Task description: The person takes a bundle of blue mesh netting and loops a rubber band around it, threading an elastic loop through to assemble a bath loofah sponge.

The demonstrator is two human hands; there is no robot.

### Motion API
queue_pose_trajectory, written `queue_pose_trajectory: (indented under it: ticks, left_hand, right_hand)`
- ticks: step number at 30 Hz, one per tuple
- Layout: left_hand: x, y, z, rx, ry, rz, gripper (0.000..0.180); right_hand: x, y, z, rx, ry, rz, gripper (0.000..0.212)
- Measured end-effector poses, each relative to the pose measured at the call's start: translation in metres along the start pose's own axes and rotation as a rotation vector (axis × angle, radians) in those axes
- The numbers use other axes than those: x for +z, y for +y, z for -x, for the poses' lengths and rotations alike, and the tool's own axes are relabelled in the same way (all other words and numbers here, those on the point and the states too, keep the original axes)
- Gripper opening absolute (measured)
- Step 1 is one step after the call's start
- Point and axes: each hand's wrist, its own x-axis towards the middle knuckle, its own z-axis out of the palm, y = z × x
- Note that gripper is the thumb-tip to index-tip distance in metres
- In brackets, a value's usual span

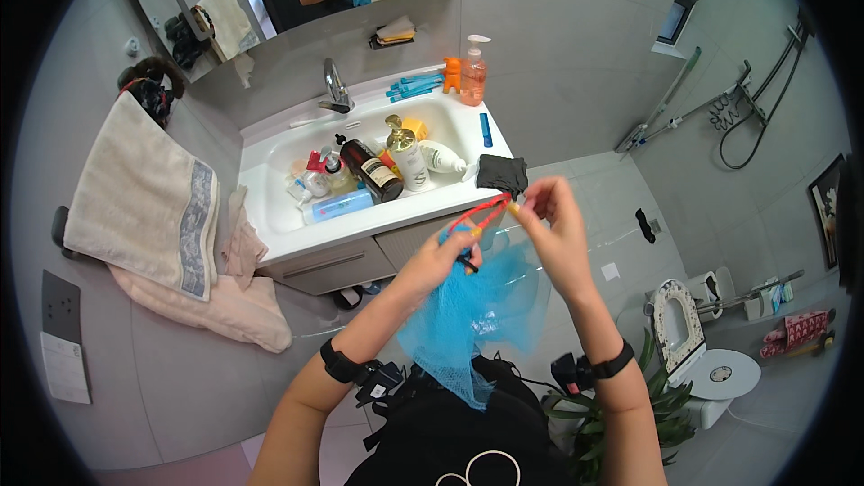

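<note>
Holding a blue mesh bath sponge [477, 310] by its red cord [481, 210], the left hand [447, 256] pinches the gathered top while the right hand [553, 216] keeps a narrow grip on the cord's far end, drawn taut between the two. Judged risk: the cord could slip from the fingertips, or the loose netting could snag, since both grips are only pinches. Beyond the grips, a white sink [270, 207] serves as container for a dark bottle [371, 171], a gold-topped pump bottle [407, 155], a white tube [441, 158] and a pale blue bottle [337, 206].
</note>
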Motion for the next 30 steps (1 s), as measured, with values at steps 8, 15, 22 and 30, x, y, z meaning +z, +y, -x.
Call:
queue_pose_trajectory:
  ticks: [8,15,22,30]
  left_hand:
    - [-0.002,0.003,0.004,0.043,0.071,0.044,0.024]
    - [-0.003,-0.004,0.006,0.105,-0.045,-0.107,0.023]
    - [0.001,0.004,0.015,0.156,-0.057,-0.108,0.024]
    - [0.009,0.011,0.025,0.187,-0.053,-0.159,0.022]
  right_hand:
    - [0.019,-0.011,0.031,-0.155,-0.248,0.198,0.023]
    - [0.005,0.001,0.025,-0.018,-0.411,-0.030,0.015]
    - [-0.010,-0.008,0.023,0.149,-0.589,-0.560,0.012]
    - [-0.014,-0.024,0.013,-0.364,-0.438,0.348,0.017]
